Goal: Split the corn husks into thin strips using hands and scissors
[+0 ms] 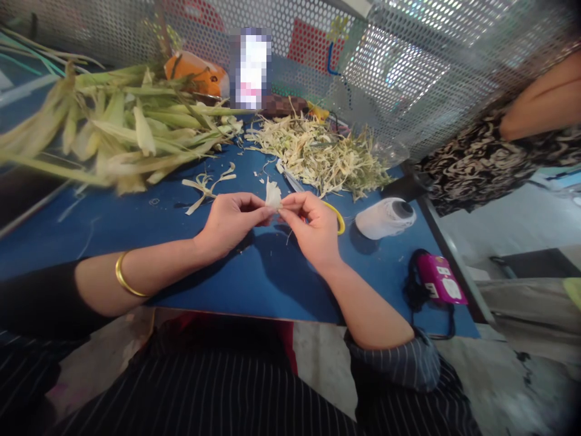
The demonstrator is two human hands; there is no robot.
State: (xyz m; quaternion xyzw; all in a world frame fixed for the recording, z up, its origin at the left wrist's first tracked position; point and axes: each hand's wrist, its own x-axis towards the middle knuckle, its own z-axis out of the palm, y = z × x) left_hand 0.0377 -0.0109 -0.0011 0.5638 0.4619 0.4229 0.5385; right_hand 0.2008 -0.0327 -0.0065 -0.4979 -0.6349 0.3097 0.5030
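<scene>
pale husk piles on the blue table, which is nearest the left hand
The small cluster of pale husk strips beyond the left hand; the cream shredded heap and long yellow-green leaf heap are bigger and farther.

Gold bangle (121, 274), black pinstriped clothing (218, 387), rolled grey striped cuff (415, 357).

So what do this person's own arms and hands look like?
The left hand and right hand are gloveless. A smooth gold-coloured bangle circles the left forearm, near a black sleeve; the right sleeve is dark with thin pale stripes.
</scene>
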